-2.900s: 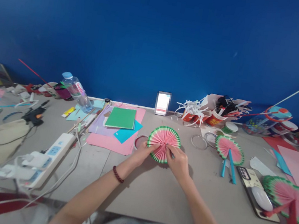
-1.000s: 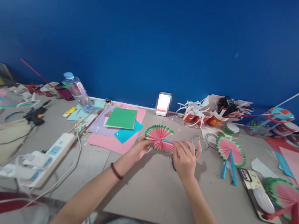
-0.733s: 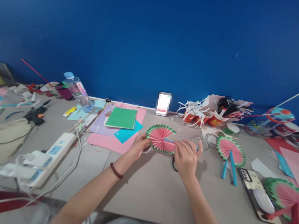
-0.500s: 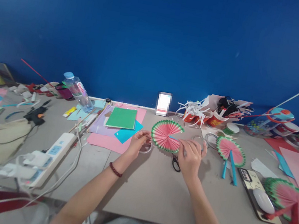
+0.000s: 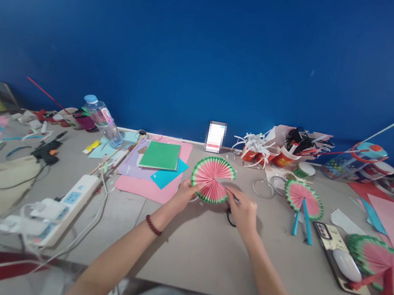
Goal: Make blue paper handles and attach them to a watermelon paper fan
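Note:
A round pleated paper fan [image 5: 212, 178], pink with a green rim like a watermelon slice, is held up above the grey table [image 5: 202, 249] at its middle. My left hand [image 5: 184, 197] pinches the fan's lower left edge. My right hand [image 5: 242, 209] is closed on its lower right side, where a thin blue stick shows between the fingers. A red bead bracelet [image 5: 153, 225] is on my left wrist. Black scissors [image 5: 229, 218] lie on the table, partly hidden under my right hand.
Pink, green and blue paper sheets [image 5: 159, 161] lie left of the fan, with a power strip [image 5: 59, 205] and cables further left. Finished fans [image 5: 304, 198] [image 5: 379, 256], a phone with a mouse [image 5: 341, 255], tape rings [image 5: 262, 187] and cups [image 5: 279, 153] sit right. A water bottle [image 5: 101, 119] stands at the back left.
The fan was folded narrower and turned sideways a second ago, then my left hand let go briefly. Now both hands hold it again, spread wider and shifted left.

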`<state>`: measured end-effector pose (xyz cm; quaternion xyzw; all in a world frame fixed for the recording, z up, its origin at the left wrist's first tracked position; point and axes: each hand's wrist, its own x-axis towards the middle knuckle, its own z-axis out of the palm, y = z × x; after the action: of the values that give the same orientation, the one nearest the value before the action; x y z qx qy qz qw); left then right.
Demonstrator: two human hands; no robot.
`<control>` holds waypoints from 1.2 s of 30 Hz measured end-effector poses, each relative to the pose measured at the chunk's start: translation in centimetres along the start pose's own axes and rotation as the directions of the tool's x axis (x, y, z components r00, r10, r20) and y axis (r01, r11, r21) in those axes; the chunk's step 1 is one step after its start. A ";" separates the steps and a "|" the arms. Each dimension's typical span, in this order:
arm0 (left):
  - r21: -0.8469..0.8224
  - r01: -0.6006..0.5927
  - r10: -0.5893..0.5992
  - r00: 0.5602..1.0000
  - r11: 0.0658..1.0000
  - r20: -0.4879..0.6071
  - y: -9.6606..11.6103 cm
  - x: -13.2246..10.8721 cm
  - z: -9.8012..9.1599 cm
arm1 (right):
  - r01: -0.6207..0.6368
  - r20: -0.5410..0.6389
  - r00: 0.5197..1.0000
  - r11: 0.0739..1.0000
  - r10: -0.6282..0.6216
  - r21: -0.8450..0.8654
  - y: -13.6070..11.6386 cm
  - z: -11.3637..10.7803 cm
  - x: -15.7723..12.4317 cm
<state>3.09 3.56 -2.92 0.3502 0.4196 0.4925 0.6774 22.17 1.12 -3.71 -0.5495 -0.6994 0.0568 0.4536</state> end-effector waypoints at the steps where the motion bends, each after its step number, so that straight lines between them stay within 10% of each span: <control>1: -0.024 0.008 -0.008 1.000 1.000 0.005 0.1 -0.1 0.1 | 0.023 0.014 1.000 1.000 -0.023 -0.015 -0.1 0.2 -0.1; 10: -0.155 0.029 -0.011 0.993 0.988 0.116 0.5 -0.6 0.7 | 0.088 0.045 0.995 0.996 -0.089 0.032 -1.1 0.6 -0.4; 36: -0.184 0.021 -0.024 1.000 0.983 -0.016 0.4 0.2 -0.1 | 0.056 0.074 0.996 0.998 -0.057 0.007 -0.9 1.5 -0.9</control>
<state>2.89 3.89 -2.65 0.2770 0.3823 0.5245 0.7085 20.50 0.62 -4.59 -0.5260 -0.7308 0.0660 0.4300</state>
